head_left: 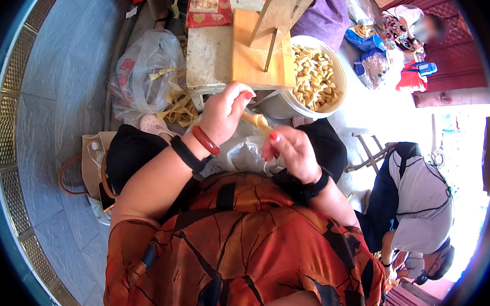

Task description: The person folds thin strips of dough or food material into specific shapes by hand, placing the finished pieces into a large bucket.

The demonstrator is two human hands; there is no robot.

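Observation:
In front of my chest both hands are on one pale tan, pliable strip [255, 120] that looks like tofu skin, with a thick loop or fold at its middle. My left hand [225, 113] pinches its left end, fingers closed. The other end goes to my right hand [295, 153], whose thumb and fingers are bent closed around it. Just beyond, on the table's edge, stands a wooden board [244, 54] with a slanting plank and a thin rod. A white bucket [339, 97] to the right of the board holds many short, knotted tan pieces [314, 74].
Left of the table [205, 61] sits a clear plastic bag [147, 72], with loose tan strips [180, 107] beside it. A beige handbag [92, 146] rests on the floor by my left leg. To my right are a folding stool [368, 153] and a person in white [423, 199].

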